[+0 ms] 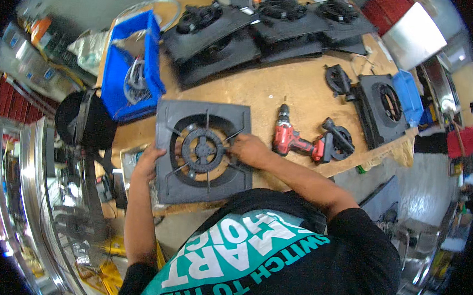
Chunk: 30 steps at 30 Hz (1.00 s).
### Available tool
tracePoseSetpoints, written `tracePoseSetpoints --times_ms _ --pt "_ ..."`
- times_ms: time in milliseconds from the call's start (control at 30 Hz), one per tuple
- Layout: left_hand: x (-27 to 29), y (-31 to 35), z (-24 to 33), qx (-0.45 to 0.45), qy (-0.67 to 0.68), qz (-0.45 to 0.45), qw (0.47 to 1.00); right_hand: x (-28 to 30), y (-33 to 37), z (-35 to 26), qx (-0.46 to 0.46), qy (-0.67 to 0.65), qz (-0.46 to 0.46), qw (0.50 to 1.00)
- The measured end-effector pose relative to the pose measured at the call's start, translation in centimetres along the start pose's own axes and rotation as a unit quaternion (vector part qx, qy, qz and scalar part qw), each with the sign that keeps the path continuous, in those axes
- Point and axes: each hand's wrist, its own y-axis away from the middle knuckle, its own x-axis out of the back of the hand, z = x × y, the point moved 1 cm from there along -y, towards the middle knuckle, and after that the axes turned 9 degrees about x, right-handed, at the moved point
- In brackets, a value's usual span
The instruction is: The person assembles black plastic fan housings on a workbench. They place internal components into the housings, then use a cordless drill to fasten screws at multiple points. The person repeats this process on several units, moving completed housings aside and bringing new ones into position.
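Note:
A black square stove top plate (168, 189) with a round opening and thin prongs is in front of me at the table's near edge. Within its opening shows a black ring burner (202, 151). My left hand (148, 163) grips the plate's left edge, thumb on top. At the right side of the opening, my right hand (249, 150) has its fingers curled in beside the burner; what the fingertips hold is hidden. Right of that hand, a red and black cordless drill (285, 137) lies on the table, next to another black burner (342, 143).
Several black stove plates with burners (221, 50) are stacked along the far side of the wooden table (250, 102). A blue bin (109, 81) with cables stands at the left. On the right lie a black plate (371, 121), a loose burner (335, 80) and a blue tray (407, 99).

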Motion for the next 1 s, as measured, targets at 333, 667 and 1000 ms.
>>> tracePoseSetpoints --times_ms 333,667,1000 --pt "2.0 -1.4 -1.7 0.003 0.065 0.005 0.998 -1.1 -0.2 -0.5 -0.049 0.038 0.058 0.996" --pt "2.2 -2.6 -3.1 0.001 0.137 -0.021 0.99 -1.5 0.3 -0.4 -0.04 -0.021 0.101 0.994" --pt "5.8 -5.8 -5.5 -0.042 0.073 0.107 0.991 -2.3 -0.3 -1.6 -0.088 0.021 0.12 0.989"
